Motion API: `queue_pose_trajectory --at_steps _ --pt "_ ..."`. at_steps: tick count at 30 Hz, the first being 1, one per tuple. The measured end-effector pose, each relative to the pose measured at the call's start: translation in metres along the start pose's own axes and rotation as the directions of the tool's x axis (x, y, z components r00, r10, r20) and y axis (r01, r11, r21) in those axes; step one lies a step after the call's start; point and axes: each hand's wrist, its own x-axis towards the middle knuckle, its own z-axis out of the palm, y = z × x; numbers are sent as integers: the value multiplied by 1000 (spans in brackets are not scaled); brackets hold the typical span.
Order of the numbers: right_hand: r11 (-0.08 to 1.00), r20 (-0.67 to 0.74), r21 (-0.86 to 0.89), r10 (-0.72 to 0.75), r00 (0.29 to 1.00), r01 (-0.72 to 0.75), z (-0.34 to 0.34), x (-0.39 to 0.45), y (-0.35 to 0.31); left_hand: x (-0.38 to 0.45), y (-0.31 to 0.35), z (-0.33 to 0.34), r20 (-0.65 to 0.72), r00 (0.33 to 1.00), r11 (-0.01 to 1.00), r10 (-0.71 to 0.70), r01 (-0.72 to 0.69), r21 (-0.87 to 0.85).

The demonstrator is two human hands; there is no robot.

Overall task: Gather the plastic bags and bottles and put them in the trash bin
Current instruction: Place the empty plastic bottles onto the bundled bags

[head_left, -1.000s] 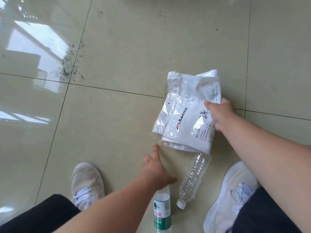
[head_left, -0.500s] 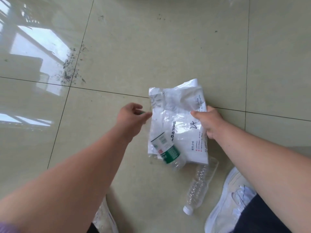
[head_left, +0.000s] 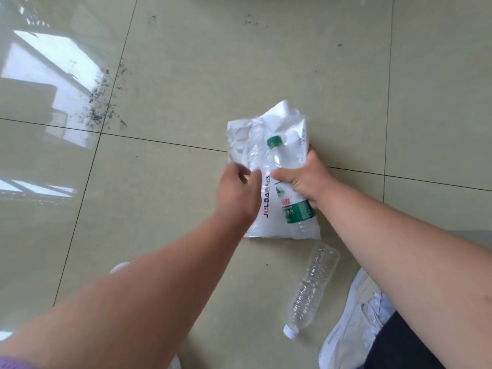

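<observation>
Under me is a glossy pale tiled floor with dark grout lines crossing it. At my left the tiles mirror bright window light. Beside that glare, along a grout line, lies a scatter of dark grit, and a few more specks dot the tile at the top. A clear bottle lies on its side on the floor near my right shoe, white cap toward me, base pointing at the lower edge of the white bag. I cannot tell whether that edge rests on the tile. My left shoe just peeks out behind my forearm.
</observation>
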Motion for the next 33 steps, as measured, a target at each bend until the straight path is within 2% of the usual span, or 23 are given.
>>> queue_pose_trajectory --at_steps 2,4,6,7,9,12,16,20,22,25,28,31,33 --pt "985 -84 167 60 995 -46 -17 6 1 -47 -22 13 274 959 973 71 -127 192" --pt "966 -108 242 113 988 -84 -32 7 3 -94 -49 35 546 832 894 94 -312 321" --pt "951 -114 293 137 984 -98 -41 5 6 -126 -72 59 711 703 762 17 -470 446" --pt "941 -121 324 139 983 -94 -44 4 9 -135 -83 70 747 662 711 -55 -499 495" --pt "929 -138 362 140 980 -82 -49 2 15 -140 -99 84 745 642 649 -183 -490 582" --pt "928 -146 364 139 980 -78 -52 -1 19 -132 -109 83 687 678 645 -260 -408 647" --pt "924 -188 373 158 969 -79 -58 -2 18 -106 -105 56 645 739 654 -196 -392 647" --pt "928 -217 365 167 962 -79 -56 -4 16 -93 -102 51 567 819 757 -85 -317 571" --pt "927 -226 368 170 959 -77 -56 -3 17 -95 -96 63 577 815 788 -49 -323 524" --pt "928 -234 366 167 958 -72 -56 -3 21 -92 -87 89 584 811 748 -46 -360 558" --pt "933 -242 352 170 955 -77 -58 -4 20 -76 -76 100 648 756 702 -92 -412 581" --pt "933 -257 352 174 950 -76 -64 -4 15 -54 -64 81 700 700 609 -143 -495 620" --pt "927 -271 370 178 946 -69 -68 -3 13 -45 -64 62 706 691 521 -154 -551 652"
